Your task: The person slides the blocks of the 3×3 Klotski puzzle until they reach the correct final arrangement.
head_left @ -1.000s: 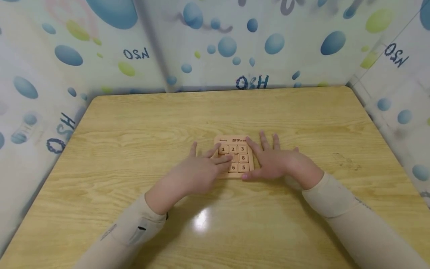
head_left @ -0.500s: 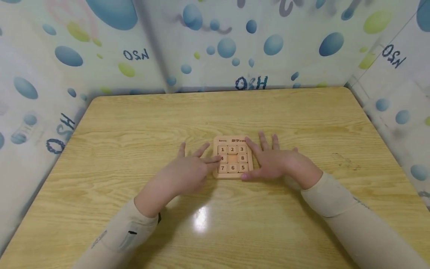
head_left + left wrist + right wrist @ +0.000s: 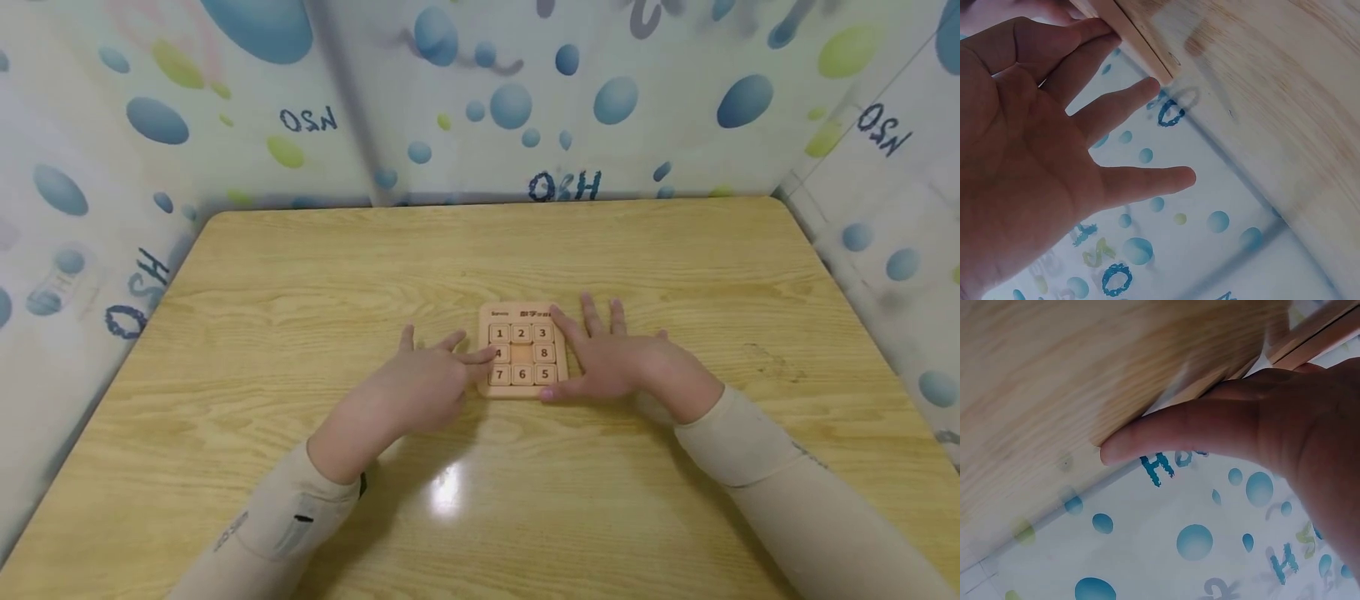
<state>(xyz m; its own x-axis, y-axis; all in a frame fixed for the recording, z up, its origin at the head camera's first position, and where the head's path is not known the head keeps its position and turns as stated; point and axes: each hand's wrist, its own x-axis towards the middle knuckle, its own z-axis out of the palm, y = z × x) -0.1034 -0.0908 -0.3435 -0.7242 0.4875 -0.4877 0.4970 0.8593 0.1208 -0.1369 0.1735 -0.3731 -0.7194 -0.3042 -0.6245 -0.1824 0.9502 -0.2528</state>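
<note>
A wooden number slide puzzle [image 3: 522,313] lies flat on the table, its tiles reading 1 2 3 on top, 4 and 8 in the middle row, 7 6 5 below. The middle cell is bare. Coming from the left, my left hand [image 3: 420,383] touches the tile 4 [image 3: 498,353] with one straight finger; its other visible fingers spread out. In the left wrist view, fingertips meet the puzzle's edge [image 3: 1138,44]. My right hand [image 3: 611,362] rests along the puzzle's right side, index finger at the upper right corner, thumb at the lower right, fingers straight.
The wood-grain table [image 3: 337,275] extends on all sides of the puzzle. Walls with a blue and green bubble print [image 3: 510,107] stand behind it and at both sides. A bright light reflection lies on the tabletop nearer the person.
My left hand has drawn left from over the puzzle's middle; the bare middle cell and the tiles 4 and 7 have come into sight. My right hand stays in place.
</note>
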